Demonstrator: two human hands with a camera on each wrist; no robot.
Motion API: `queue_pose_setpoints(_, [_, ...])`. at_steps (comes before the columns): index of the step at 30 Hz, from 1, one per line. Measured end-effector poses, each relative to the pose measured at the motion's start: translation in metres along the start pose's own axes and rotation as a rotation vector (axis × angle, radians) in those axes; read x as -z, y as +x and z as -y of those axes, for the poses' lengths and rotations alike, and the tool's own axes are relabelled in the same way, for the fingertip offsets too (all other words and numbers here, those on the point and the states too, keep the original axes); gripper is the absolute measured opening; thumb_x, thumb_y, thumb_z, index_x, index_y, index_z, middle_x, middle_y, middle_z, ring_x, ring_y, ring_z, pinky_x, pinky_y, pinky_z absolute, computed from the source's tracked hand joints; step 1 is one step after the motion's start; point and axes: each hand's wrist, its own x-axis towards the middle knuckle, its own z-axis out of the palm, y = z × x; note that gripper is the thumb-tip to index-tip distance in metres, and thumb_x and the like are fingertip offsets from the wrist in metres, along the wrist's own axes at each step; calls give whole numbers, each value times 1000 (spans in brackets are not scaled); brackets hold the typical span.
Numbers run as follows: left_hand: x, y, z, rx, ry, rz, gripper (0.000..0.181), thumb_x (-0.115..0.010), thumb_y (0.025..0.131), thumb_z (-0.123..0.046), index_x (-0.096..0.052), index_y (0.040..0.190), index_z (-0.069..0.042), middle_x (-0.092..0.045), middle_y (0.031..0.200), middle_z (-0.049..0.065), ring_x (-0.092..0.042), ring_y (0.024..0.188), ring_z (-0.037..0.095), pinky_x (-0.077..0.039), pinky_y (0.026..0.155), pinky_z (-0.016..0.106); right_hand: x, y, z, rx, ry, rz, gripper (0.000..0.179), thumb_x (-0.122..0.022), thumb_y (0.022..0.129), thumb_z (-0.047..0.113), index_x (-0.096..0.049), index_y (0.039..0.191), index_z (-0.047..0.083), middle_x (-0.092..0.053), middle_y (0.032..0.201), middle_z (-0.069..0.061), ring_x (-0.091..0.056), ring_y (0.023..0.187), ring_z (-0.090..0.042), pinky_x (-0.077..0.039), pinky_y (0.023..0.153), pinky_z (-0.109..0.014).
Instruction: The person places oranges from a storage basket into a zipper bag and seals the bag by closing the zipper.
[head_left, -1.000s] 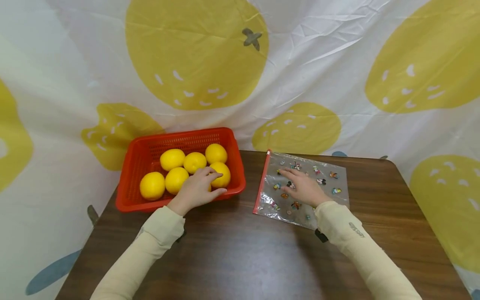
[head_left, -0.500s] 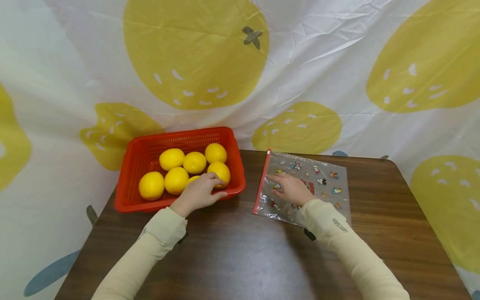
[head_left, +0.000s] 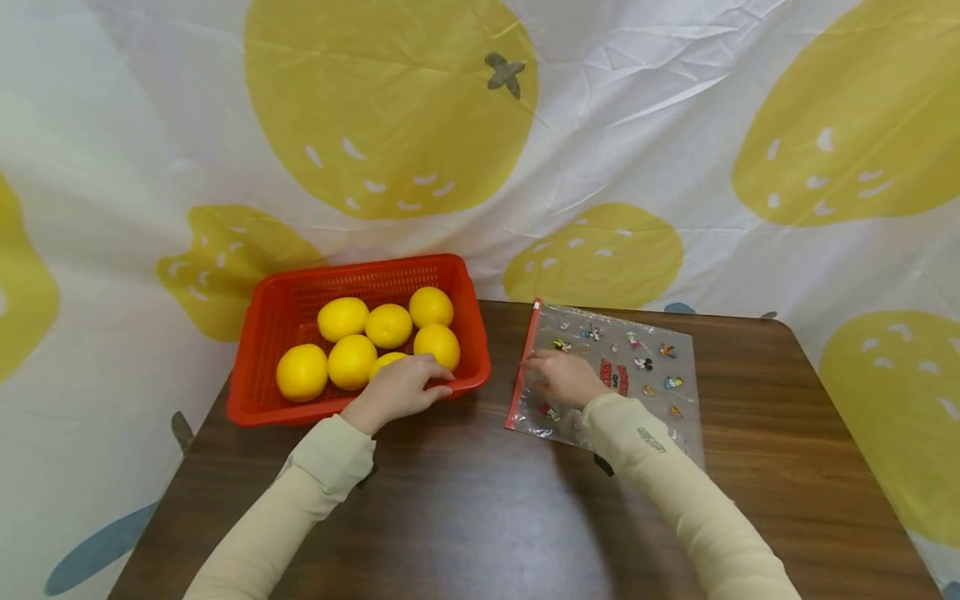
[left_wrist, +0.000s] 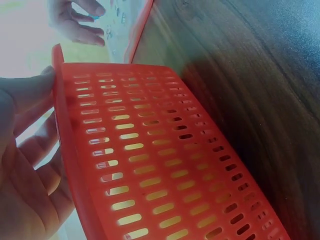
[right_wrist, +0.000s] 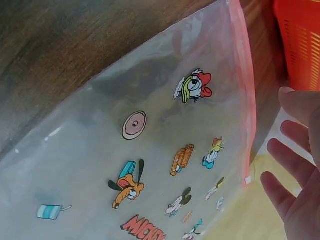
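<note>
My left hand [head_left: 401, 390] lies over the front rim of a red plastic basket [head_left: 360, 273], fingers loosely bent on the inner side. In the left wrist view its thumb [left_wrist: 30, 87] comes right up to the rim. Inside sit several yellow, lemon-like fruits [head_left: 352, 362], one partly covered by the hand. To the right, a clear zip bag [head_left: 660, 400] with cartoon prints lies flat on the table. My right hand [head_left: 566, 379] is over the bag near its red zip edge [head_left: 522, 367]. The right wrist view shows those fingers [right_wrist: 295, 150] spread and loosely bent, holding nothing.
The dark wooden table [head_left: 480, 517] carries both basket and bag. Behind it hangs a white cloth [head_left: 585, 150] printed with big yellow fruits, right up against the table's back edge. A small white slider [right_wrist: 247, 180] sits at one end of the zip.
My right hand has moved left across the bag to the zip edge. My left hand has sunk slightly toward the basket's front rim, leaving the right-hand fruit uncovered.
</note>
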Motion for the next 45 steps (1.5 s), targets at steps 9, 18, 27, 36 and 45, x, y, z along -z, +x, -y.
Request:
queue_pose_setpoints(9, [1,-1,0,-11,-11,1,22,-66,83,-26,-70,101,-14,-59,86,-3,-50,70,11,-44,68,25,-9,11,4,88,-97,16,26,-72,72,9,-68,98,8,-63,100,-6,-62,85,-23,-50,69,-37])
queue_pose_setpoints(18, [0,-1,2,-10,-30,-2,22,-66,83,-26,-70,100,-14,-59,86,-3,-50,70,11,-45,69,25,-11,18,6,126,-127,44,24,-70,70,7,-69,94,11,-64,96,-4,-62,84,-22,-50,66,-36])
queue_pose_setpoints(27, [-2,0,4,-31,-36,-13,20,-66,83,-25,-70,99,-14,-60,87,-3,-51,72,11,-46,70,26,-18,23,7,149,-139,67,25,-66,70,2,-71,92,13,-65,94,-2,-63,82,-19,-50,67,-37])
queue_pose_setpoints(36, [-3,0,5,-32,-34,-6,21,-66,83,-26,-70,100,-14,-60,87,-3,-50,72,10,-45,70,25,-26,23,5,171,-188,48,17,-67,72,7,-72,86,15,-64,88,0,-63,77,-17,-50,64,-35])
queue_pose_setpoints(45, [-4,1,8,-44,-42,-12,21,-65,83,-25,-70,100,-13,-60,86,-3,-50,71,10,-45,70,25,-34,20,-2,223,-200,29,11,-67,70,7,-69,75,16,-64,84,1,-63,73,-17,-50,62,-33])
